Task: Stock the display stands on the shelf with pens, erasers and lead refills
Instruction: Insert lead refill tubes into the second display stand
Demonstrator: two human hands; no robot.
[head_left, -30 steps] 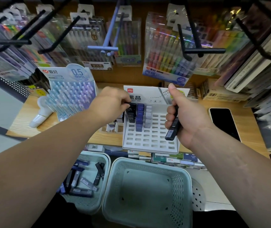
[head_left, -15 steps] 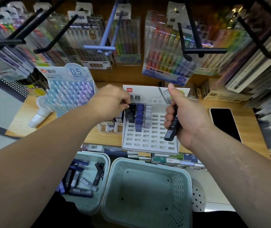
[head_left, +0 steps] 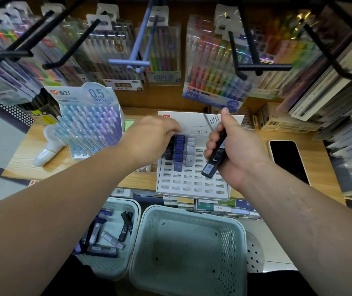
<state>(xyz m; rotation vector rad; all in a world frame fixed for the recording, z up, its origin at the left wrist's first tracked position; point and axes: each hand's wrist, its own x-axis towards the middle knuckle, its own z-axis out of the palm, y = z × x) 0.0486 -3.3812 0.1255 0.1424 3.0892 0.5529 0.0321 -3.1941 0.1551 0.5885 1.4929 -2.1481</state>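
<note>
Over the right half of the stand (head_left: pixel 192 190), your right hand (head_left: pixel 238 153) grips a black refill (head_left: pixel 214 161), fingers curled round it, thumb up. The refill's long axis slants, with the lower end towards you, just above empty slots. Filled columns lie to its left. Your left hand (head_left: pixel 149 139) covers the far-left column; its fingertips are hidden, so I cannot tell their grip. The right hand looks nearer; stand the refill upright.

You have bright, even light on the wooden shelf (head_left: pixel 19 161); glare streaks the hanging pen packs (head_left: pixel 215 60), the near hooks (head_left: pixel 262 67) look soft, and the edges bow and darken.
</note>
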